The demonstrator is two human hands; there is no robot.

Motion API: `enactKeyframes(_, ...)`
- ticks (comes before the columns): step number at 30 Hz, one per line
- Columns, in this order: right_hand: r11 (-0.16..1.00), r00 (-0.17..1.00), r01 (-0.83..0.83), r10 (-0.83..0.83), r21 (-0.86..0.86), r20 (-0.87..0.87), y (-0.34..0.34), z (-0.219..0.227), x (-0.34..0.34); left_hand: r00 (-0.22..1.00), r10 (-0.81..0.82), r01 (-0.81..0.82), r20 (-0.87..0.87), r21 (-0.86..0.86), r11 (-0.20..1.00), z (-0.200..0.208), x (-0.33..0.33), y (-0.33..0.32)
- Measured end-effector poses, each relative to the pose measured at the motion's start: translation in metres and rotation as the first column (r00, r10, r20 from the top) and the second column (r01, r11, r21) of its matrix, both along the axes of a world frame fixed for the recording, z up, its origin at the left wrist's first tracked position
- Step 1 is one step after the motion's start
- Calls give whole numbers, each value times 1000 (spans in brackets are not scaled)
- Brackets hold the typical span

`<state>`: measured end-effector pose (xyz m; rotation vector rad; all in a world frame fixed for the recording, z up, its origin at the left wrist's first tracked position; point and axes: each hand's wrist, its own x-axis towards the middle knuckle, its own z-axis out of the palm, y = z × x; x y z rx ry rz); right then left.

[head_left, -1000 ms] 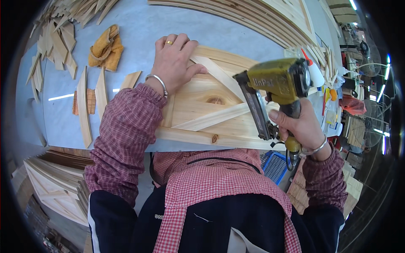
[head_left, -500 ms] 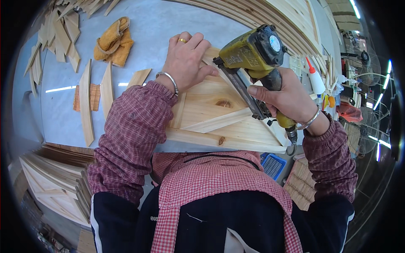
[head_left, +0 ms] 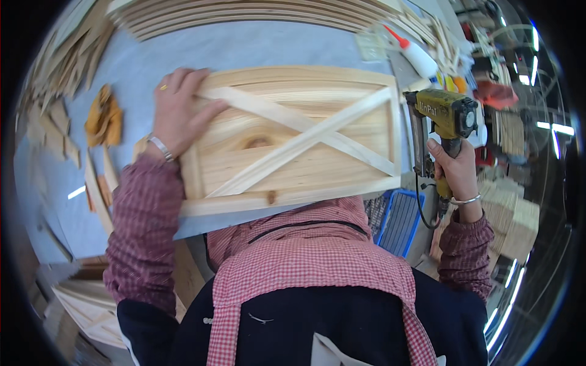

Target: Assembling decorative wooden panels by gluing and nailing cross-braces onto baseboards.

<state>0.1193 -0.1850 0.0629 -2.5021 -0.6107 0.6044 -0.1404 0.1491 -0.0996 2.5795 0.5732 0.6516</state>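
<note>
A rectangular wooden panel (head_left: 293, 174) with a raised frame and two crossed strips (head_left: 314, 133) lies in front of me. My left hand (head_left: 183, 113) grips its far left corner, the thumb lying over the end of one strip and the fingers bent at the edge. To the right of the panel, my right hand (head_left: 455, 165) is wrapped round the handle of a yellow and black nail gun (head_left: 442, 110). The gun is held apart from the panel, its nose and magazine on the side toward the wood. A hose fitting hangs below its handle.
Stacked panels (head_left: 256, 18) stand along the far side of the table (head_left: 244, 49). A white glue bottle (head_left: 418, 58) with a red tip lies far right. An orange cloth (head_left: 104, 119) and loose wood pieces (head_left: 55, 122) lie left. A blue crate (head_left: 397, 222) stands below the table edge.
The nail gun has moved off the panel to the right in my right hand. My left hand is now at the panel's far left corner, and both crossed strips show. The view has shifted.
</note>
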Motion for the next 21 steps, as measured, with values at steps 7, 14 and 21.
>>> enactKeyframes(7,932,945,327,-321,155,-67,-98,-10,20,991,-137,136,2,33,990,55,60,-60)
enactKeyframes(14,578,715,668,-323,469,-621,-137,-19,25,924,-353,381,147,-290,878,72,149,-173)
enactKeyframes(21,249,573,790,26,561,-819,-125,-47,12,851,-502,492,153,-570,658,59,200,-305)
